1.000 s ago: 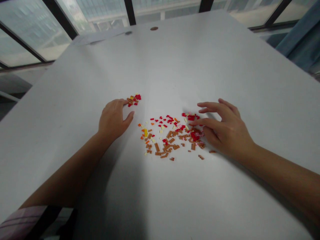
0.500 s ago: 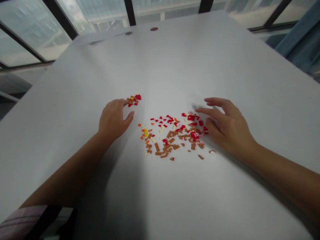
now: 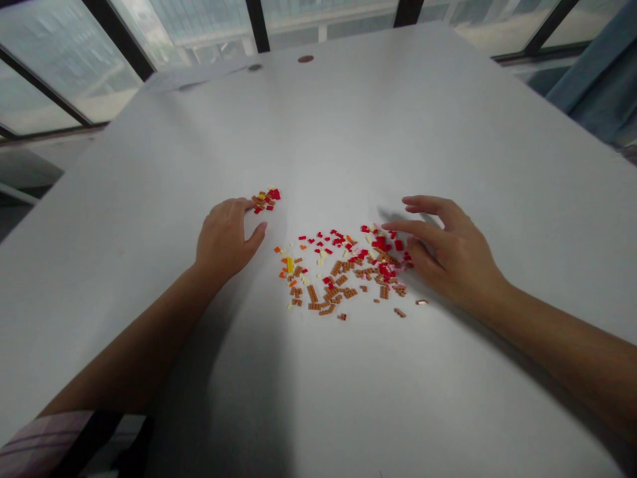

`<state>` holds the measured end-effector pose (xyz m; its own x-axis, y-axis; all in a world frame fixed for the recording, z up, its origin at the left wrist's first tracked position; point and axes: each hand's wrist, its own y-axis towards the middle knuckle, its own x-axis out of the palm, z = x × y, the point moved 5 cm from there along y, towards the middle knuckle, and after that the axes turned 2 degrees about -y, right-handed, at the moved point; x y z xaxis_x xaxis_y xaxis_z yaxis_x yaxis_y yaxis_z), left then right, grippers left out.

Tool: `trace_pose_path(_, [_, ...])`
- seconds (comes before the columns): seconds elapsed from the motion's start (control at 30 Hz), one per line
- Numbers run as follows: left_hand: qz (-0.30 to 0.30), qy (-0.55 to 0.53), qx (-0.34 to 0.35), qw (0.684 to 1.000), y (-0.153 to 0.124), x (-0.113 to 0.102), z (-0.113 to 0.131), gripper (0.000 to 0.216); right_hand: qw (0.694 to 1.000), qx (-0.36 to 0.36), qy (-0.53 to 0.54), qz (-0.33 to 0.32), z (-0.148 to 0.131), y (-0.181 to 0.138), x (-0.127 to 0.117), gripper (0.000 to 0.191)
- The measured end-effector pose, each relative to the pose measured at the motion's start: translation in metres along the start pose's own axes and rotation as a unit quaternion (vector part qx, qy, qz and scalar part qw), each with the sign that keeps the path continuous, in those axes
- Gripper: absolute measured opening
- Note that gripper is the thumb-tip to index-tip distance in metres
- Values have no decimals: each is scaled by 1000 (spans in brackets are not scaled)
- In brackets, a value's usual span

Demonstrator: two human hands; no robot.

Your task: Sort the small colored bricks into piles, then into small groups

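Observation:
Small toy building bricks lie scattered in the middle of the table: brown bricks [image 3: 341, 280] toward the near side, red bricks [image 3: 338, 238] along the far side, and a yellow brick [image 3: 290, 265] at the left among orange pieces. A smaller cluster of bricks [image 3: 267, 200] sits apart, farther to the left. My left hand [image 3: 226, 232] rests on the table, thumb apart, its fingertips at that small cluster. Over the right edge of the big spread is my right hand [image 3: 442, 245], fingers apart, index fingertip close to the red bricks. Nothing shows in either hand.
The white table [image 3: 348, 146] reaches back to large windows [image 3: 328, 30]. Two round dark spots [image 3: 305, 59] mark its far edge, beside a flat white sheet [image 3: 199, 78]. A blue curtain [image 3: 592, 79] hangs at the far right.
My right hand has shifted slightly left, its index finger now lower over the red bricks. A red brick there seems to have moved a little. My left hand is still.

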<state>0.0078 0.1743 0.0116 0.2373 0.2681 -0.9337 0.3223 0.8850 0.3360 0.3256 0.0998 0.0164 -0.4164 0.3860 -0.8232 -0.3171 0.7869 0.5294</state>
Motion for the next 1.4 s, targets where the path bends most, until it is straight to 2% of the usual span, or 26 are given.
trace_pose_path(0.23, [-2,7,-2,1000,0,-1,1,41,1000,-8,20,-1,-4,1,-3,29])
trace_pose_path(0.6, [-4,7,0,1000,-1,0,0,41,1000,-25,-7,15,-4,0,-3,27])
trace_pose_path(0.73, [-5,5,-5,1000,-1,0,0,41,1000,-3,-12,22,-2,0,-3,26])
trace_pose_path(1.03, [3,-2,1,1000,-1,-1,0,37,999,21,-35,-15,1,0,3,29])
trace_pose_path(1.4, [3,5,4,1000,-1,-1,0,36,997,70,-33,-12,4,-1,2,31])
